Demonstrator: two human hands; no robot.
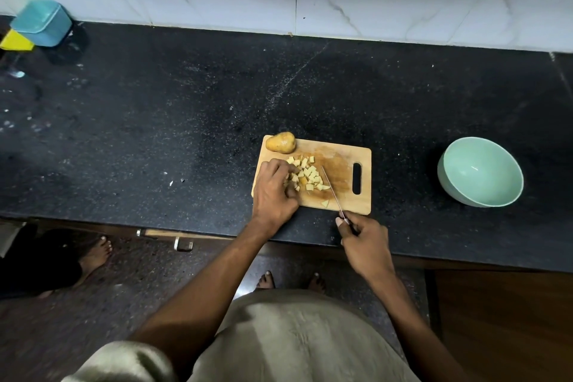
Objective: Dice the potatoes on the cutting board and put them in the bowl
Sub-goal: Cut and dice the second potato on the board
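On the dark speckled counter (186, 121), near its front edge, lies a wooden cutting board (344, 195) with a handle slot at its right end. A heap of pale diced potato pieces (305, 175) sits on the left half of the board, and one stray piece (325, 203) lies apart by the near edge. A whole unpeeled potato (281, 142) rests on the far left corner of the board, overhanging it slightly. The left hand (274, 192) is over the left side of the heap, its fingers curled round some of the pieces. The right hand (361, 234), just off the near edge of the board, grips the handle of a knife (331, 191); the thin blade runs slantwise across the board along the right side of the heap, its tip pointing far. A pale green bowl (459, 192) stands on the counter well to the right of the board, tilted a little toward the camera, with nothing seen inside. At the far left of the counter stand a blue container (42, 22) and a yellow object (15, 40) touching it.
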